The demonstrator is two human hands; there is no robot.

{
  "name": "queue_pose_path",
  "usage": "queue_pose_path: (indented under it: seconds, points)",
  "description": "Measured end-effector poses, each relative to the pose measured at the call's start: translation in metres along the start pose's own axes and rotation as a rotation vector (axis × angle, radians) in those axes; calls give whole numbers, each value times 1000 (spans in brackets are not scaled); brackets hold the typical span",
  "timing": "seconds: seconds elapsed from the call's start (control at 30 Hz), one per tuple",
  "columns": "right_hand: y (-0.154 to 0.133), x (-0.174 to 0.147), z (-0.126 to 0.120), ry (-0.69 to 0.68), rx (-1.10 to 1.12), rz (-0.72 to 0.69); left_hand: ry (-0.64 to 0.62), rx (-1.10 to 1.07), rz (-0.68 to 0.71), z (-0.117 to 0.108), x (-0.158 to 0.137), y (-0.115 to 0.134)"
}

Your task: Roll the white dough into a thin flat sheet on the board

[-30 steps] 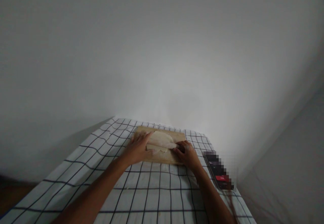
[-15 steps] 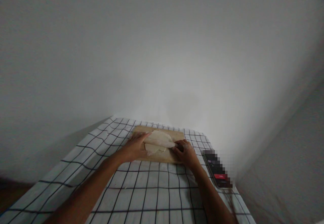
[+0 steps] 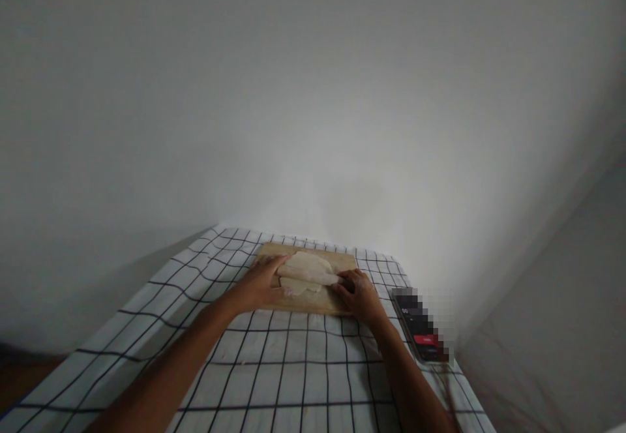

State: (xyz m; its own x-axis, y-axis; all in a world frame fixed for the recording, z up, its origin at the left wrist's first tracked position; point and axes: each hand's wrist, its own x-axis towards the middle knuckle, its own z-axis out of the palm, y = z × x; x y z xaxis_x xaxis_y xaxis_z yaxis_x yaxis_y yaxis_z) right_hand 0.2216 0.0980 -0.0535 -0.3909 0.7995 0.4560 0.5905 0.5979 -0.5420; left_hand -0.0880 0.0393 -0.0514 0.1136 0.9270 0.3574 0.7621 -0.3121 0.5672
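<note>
A pale rolling pin [image 3: 313, 276] lies crosswise over a flat sheet of dough [image 3: 308, 262] on a wooden board [image 3: 337, 306]. My left hand [image 3: 264, 283] is around the pin's left end, its thumb on the near side and its fingers on the far side. At the opposite end, my right hand [image 3: 357, 295] has its fingers curled round the pin's handle. Dough shows both beyond the pin and in front of it. Both ends of the pin are mostly hidden by my hands.
Under the board is a white cloth with a dark grid [image 3: 288, 381], covering the table. A phone [image 3: 420, 325], partly pixelated, lies at the table's right edge. A pale wall [image 3: 313, 126] rises directly behind the table.
Very little differs. My left hand's fingers have shifted slightly at the pin's end, while the pin, dough and right hand look nearly the same.
</note>
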Motion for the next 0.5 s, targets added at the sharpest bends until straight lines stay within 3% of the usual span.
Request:
queue_pose_path:
  seconds: [0.33,0.5]
  points:
    - [-1,0,-1,0,-5,-6,-1,-6,36,0,-1,4]
    - [0,0,0,-13,-19,1,-10,-218,-22,0,1,2]
